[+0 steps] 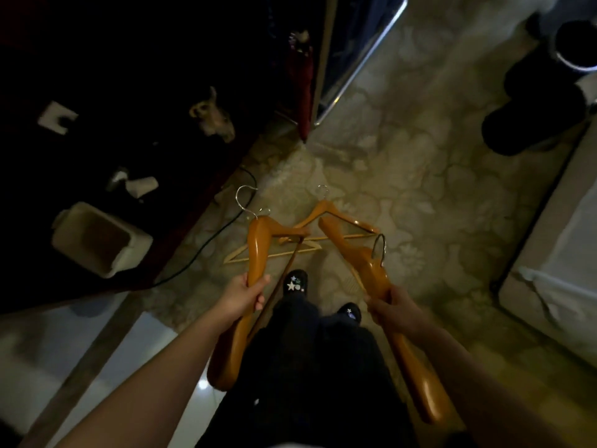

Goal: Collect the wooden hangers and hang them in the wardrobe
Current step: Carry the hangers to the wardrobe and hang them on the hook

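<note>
The task looks partly done. Beside the dark bench point(135, 92), two wooden hangers on the carpet point(326, 218) are uncollected. Left hand point(245, 297) and right hand point(389, 307) each hold one hanger point(256, 250) point(355, 257), fingers wrapped round its shoulder. On the bench, an open cream tub point(100, 240) holds something brown; none hangs in the wardrobe yet.

Bare forearms, black trousers point(300, 350), black shoes point(295, 282) with star charms.
</note>
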The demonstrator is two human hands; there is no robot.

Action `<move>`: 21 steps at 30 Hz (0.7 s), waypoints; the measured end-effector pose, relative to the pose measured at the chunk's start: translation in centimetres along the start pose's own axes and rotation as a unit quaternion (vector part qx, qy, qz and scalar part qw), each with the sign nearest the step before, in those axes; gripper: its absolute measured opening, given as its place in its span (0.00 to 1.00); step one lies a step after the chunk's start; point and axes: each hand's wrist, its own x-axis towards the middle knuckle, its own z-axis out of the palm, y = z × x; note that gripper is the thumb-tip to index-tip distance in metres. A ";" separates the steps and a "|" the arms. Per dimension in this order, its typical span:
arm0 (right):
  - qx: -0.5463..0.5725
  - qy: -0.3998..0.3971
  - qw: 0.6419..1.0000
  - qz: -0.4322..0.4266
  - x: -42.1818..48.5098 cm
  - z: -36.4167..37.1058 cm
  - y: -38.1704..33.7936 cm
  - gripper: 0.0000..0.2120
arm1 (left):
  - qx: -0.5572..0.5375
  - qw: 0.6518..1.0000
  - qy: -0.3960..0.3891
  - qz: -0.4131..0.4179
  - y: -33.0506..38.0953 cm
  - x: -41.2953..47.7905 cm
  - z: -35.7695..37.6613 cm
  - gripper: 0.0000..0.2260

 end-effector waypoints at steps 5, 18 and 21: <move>-0.057 -0.041 0.997 -0.016 -1.7 2.4 -5.1 0.09 | -0.068 0.996 0.047 -0.019 -1.5 -3.5 -4.2 0.10; -0.236 -0.158 0.958 -0.027 -0.2 4.1 -13.5 0.14 | -0.231 0.954 0.169 -0.091 -8.5 -9.1 -4.7 0.13; -0.281 -0.172 0.944 -0.026 1.1 3.5 -15.1 0.16 | -0.270 0.938 0.193 -0.101 -9.5 -10.5 -2.8 0.14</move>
